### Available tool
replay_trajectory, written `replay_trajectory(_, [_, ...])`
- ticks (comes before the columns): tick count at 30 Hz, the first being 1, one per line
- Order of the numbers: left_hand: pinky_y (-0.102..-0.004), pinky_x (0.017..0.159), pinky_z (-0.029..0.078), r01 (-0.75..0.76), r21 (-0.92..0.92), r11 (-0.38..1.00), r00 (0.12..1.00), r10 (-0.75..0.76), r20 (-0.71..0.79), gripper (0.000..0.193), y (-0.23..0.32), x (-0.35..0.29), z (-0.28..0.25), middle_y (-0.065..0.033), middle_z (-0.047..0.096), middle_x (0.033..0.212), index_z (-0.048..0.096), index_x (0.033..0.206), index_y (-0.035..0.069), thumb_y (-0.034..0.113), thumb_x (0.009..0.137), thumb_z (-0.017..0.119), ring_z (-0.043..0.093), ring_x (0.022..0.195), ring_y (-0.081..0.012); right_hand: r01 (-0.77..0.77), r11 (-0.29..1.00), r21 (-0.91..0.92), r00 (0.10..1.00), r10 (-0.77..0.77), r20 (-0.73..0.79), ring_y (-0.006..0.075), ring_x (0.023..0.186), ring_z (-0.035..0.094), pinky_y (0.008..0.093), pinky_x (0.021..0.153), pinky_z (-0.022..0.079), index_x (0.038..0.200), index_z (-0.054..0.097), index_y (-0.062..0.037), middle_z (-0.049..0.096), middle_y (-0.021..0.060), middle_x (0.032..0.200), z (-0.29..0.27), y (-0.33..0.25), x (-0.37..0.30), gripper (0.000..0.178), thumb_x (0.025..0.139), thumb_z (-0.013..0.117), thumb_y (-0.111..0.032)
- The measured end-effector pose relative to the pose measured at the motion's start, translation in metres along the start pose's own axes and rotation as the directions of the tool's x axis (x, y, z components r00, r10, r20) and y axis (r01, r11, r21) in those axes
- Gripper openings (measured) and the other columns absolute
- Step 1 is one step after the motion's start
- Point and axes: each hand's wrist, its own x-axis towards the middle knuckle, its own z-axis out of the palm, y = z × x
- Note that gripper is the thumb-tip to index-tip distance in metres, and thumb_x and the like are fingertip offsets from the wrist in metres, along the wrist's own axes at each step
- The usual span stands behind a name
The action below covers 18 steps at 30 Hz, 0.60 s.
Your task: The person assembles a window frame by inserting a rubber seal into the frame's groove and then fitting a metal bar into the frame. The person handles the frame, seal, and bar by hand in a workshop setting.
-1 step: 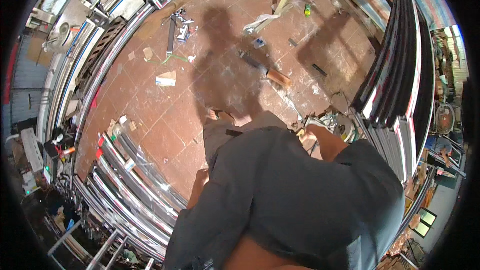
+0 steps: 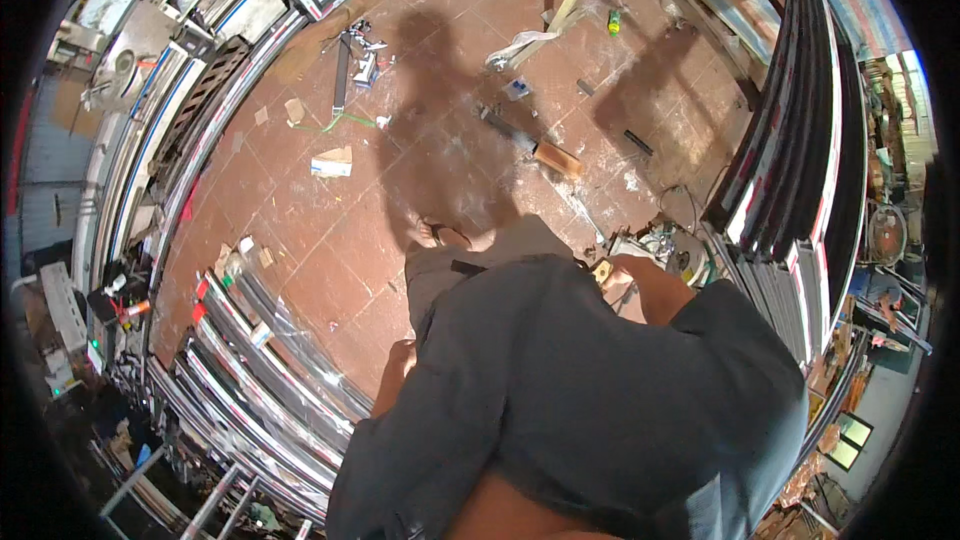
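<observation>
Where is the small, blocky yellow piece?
In the head view, the small, blocky yellow piece is right of centre, at the right hand, beside the dark grey shirt.

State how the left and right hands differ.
The right hand appears to hold a small yellowish piece; the left hand shows nothing held. The right hand sits farther forward; the left hand is beside the dark shirt. More of the right hand shows than of the left. Both are bare.
</observation>
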Motion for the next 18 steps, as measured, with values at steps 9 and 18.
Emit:
replay_trajectory(9, [-0.0352, 0.080, 0.062, 0.027, -0.490, 0.871, 0.907, -0.228, -0.356, 0.038, 0.006, 0.181, -0.346, -0.0149, 0.083, 0.106, 0.081, 0.124, 0.004, 0.033, 0.100, 0.087, 0.080, 0.095, -0.0223, 0.333, 0.930, 0.155, 0.883, -0.250, -0.397, 0.0417, 0.118, 0.078, 0.0478, 0.101, 0.062, 0.137, 0.078, -0.0042, 0.081, 0.0244, 0.126, -0.133, -0.284, 0.078, 0.069, 0.089, 0.088, -0.053])
replay_trajectory(18, [-0.0453, 0.100, 0.062, -0.136, 0.274, 0.952, 0.906, 0.232, -0.354, 0.048, 0.058, 0.289, -0.481, -0.0201, 0.080, 0.129, 0.075, 0.135, 0.000, 0.033, 0.101, 0.084, 0.078, 0.117, -0.0328, 0.562, 0.766, 0.313, 0.802, -0.411, -0.434, 0.0348, 0.115, 0.080, 0.0453, 0.102, 0.063, 0.137, 0.074, -0.0032, 0.082, 0.0184, 0.126, -0.293, -0.526, 0.191, 0.057, 0.094, 0.083, -0.038])
